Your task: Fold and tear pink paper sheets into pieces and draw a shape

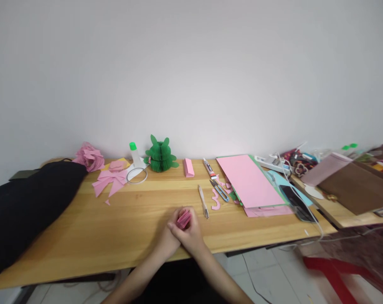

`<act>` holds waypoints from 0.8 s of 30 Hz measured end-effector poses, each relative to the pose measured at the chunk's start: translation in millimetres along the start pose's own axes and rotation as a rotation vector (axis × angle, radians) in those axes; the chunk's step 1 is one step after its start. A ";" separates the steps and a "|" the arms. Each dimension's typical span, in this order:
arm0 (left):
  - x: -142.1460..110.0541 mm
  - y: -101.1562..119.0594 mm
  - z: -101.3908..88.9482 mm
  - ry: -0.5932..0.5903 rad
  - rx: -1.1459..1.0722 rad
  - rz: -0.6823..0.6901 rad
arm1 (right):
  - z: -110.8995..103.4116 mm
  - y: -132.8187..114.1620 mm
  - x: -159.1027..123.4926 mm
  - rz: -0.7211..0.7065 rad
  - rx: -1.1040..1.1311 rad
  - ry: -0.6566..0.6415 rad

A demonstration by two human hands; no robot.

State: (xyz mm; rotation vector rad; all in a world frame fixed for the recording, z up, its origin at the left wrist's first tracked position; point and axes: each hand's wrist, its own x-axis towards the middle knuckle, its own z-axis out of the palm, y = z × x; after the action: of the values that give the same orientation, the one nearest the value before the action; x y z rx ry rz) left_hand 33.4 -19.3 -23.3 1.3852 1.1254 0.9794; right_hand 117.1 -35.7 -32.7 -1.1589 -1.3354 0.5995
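Near the table's front edge, my left hand (171,230) and my right hand (193,232) are clasped together around a folded stack of pink paper (184,218). Its layered end shows between the thumbs and fingers; the rest is hidden in the palms. Just right of my hands a white pen (203,202) lies on the wood, beside a curly pink paper cut-out (215,199). Beyond these are blue-handled thread snips (219,190) and a glue tube (209,168). Another folded pink paper block (188,167) stands farther back, near the wall.
A green paper honeycomb figure (160,155), a green-capped glue bottle (135,155), a tape ring (137,175) and pink paper bows (111,180) stand at back left. Black cloth (36,207) covers the left end. Pink sheets (250,179), a phone (297,202) and a power strip (270,164) are at right.
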 end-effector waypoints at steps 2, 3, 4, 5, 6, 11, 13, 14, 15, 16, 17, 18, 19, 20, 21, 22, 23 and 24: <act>-2.6 5.6 -2.7 -0.015 0.032 0.006 | 0.1 -2.2 0.0 -0.013 0.002 -0.002; -3.7 8.0 -3.8 -0.016 0.049 0.006 | 0.1 -3.3 0.0 -0.021 0.006 -0.001; -4.5 9.9 -4.5 -0.014 0.064 0.006 | 0.1 -4.4 -0.1 -0.031 0.013 -0.002; -5.1 11.4 -4.9 -0.015 0.076 0.007 | 0.0 -5.3 -0.2 -0.041 0.022 -0.003; -5.6 12.4 -5.1 -0.018 0.085 0.011 | -0.2 -6.2 -0.5 -0.049 0.033 -0.003; -7.0 8.1 -7.1 -0.067 0.112 0.051 | -2.0 -8.1 -3.2 -0.088 0.088 0.036; -7.9 3.2 -9.5 -0.089 0.151 0.079 | -3.1 -8.6 -4.2 -0.099 0.118 0.054; -8.4 0.9 -11.0 -0.097 0.182 0.094 | -3.8 -8.9 -4.5 -0.101 0.132 0.065; -8.9 -0.9 -12.6 -0.104 0.213 0.108 | -4.4 -9.2 -4.7 -0.104 0.145 0.081; -9.4 -2.0 -14.0 -0.110 0.240 0.120 | -5.0 -9.6 -4.7 -0.109 0.157 0.097; -9.9 -2.1 -15.3 -0.118 0.262 0.130 | -5.5 -10.0 -4.7 -0.114 0.168 0.113; -10.4 -1.5 -16.3 -0.125 0.277 0.136 | -5.9 -10.6 -4.8 -0.120 0.178 0.128; -11.0 -0.4 -16.9 -0.131 0.281 0.138 | -6.2 -11.3 -4.8 -0.123 0.189 0.138; -11.7 1.1 -17.1 -0.134 0.285 0.139 | -6.4 -12.4 -4.9 -0.120 0.198 0.145; -12.5 2.6 -16.8 -0.134 0.289 0.138 | -6.4 -13.9 -5.0 -0.107 0.200 0.148; -13.1 3.9 -16.1 -0.132 0.295 0.137 | -6.5 -15.8 -5.1 -0.085 0.196 0.149; -13.6 4.9 -15.0 -0.134 0.287 0.132 | -6.5 -18.3 -4.9 -0.055 0.189 0.148; -13.7 5.9 -13.8 -0.137 0.246 0.110 | -6.5 -21.1 -4.5 -0.018 0.177 0.142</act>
State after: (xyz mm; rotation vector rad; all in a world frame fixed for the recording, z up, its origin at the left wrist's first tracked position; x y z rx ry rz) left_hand 17.7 -29.6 -15.6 1.7015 1.1029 0.8288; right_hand 116.6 -49.4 -14.8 -1.0254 -1.1474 0.5986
